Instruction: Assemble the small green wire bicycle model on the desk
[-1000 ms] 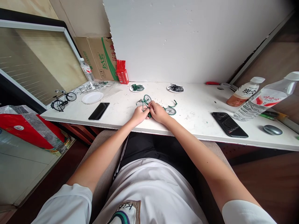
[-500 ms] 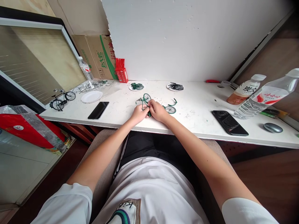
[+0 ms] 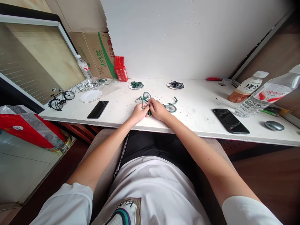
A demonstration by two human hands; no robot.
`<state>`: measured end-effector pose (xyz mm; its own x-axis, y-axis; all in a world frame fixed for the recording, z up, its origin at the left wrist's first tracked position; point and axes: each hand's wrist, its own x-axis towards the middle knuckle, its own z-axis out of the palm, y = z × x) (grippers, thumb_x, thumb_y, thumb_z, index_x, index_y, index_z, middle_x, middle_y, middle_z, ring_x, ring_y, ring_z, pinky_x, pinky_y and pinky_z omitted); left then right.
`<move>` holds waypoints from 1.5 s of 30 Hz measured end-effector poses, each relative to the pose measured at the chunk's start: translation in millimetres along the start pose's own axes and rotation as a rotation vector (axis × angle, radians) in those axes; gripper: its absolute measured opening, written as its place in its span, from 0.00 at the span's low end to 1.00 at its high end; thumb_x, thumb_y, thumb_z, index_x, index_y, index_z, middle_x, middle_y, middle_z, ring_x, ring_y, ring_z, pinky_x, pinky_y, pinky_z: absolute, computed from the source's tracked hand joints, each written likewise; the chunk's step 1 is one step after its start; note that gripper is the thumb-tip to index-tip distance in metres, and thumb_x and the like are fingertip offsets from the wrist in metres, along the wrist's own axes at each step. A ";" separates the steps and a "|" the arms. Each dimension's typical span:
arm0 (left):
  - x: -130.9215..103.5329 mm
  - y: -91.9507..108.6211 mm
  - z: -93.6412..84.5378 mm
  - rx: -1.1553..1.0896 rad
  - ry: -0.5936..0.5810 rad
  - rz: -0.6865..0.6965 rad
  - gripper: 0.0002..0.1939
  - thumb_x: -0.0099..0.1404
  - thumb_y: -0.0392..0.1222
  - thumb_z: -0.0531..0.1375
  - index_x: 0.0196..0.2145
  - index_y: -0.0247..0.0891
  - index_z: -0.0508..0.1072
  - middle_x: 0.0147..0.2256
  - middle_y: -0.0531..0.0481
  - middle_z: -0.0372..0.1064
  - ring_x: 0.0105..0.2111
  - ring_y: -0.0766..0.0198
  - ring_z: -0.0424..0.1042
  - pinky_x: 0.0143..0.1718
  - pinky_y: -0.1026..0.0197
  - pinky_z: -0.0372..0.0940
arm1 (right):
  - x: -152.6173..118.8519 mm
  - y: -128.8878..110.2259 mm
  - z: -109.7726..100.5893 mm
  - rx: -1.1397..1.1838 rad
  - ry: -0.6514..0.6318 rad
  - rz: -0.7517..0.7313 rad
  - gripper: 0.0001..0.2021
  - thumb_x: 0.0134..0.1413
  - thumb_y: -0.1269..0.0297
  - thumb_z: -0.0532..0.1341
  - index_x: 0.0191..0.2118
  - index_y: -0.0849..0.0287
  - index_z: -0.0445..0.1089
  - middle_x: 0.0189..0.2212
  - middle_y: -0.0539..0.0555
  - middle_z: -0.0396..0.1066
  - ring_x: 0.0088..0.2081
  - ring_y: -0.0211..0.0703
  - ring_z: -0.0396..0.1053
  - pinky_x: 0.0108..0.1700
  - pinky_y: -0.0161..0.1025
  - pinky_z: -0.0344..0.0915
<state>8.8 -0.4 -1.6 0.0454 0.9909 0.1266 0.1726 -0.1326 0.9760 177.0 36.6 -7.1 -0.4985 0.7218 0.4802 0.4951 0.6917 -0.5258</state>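
Observation:
Both hands meet over a green model bicycle near the table's front edge. My left hand is closed on its near part, while my right hand pinches at the same spot, fingers touching the left ones. The bicycle's one fitted wheel points away from me, and its handlebar leans left. What exactly the right fingertips pinch is hidden. Just right of my right hand lie a loose green wheel and a curved green piece.
Saucers of green parts and black parts stand at the back. A black model bicycle, white plates and a phone are leftward. Another phone, bottles and a mouse occupy the right.
The view has tilted slightly, so the tabletop sits a little higher in it. Both hands stay together on the green model bicycle, with only slight finger movement.

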 end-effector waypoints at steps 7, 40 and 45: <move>1.9 -1.3 0.0 0.014 -0.002 -0.002 0.09 0.70 0.39 0.63 0.31 0.34 0.74 0.33 0.48 0.74 0.28 0.67 0.76 0.29 0.66 0.76 | 0.0 -1.0 0.7 0.013 0.012 0.004 0.10 0.70 0.64 0.48 0.49 0.54 0.65 0.35 0.58 0.75 0.38 0.56 0.71 0.42 0.49 0.67; -2.8 5.5 -1.4 0.056 0.004 0.021 0.09 0.70 0.39 0.63 0.31 0.35 0.73 0.30 0.51 0.71 0.24 0.69 0.74 0.28 0.68 0.72 | 0.6 -2.4 0.5 -0.002 0.009 -0.009 0.11 0.71 0.64 0.47 0.49 0.55 0.64 0.38 0.60 0.76 0.38 0.56 0.71 0.44 0.49 0.67; -0.2 1.0 -1.6 0.044 0.014 0.027 0.10 0.69 0.40 0.64 0.30 0.36 0.73 0.30 0.51 0.72 0.25 0.68 0.76 0.29 0.67 0.73 | 0.2 -3.6 -0.8 0.000 -0.003 -0.001 0.11 0.72 0.64 0.46 0.50 0.55 0.64 0.35 0.59 0.75 0.38 0.57 0.70 0.43 0.50 0.67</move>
<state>7.4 -0.7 -0.3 0.0370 0.9871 0.1556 0.2149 -0.1599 0.9635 175.7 34.2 -4.6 -0.5013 0.7210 0.4785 0.4944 0.6924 -0.5254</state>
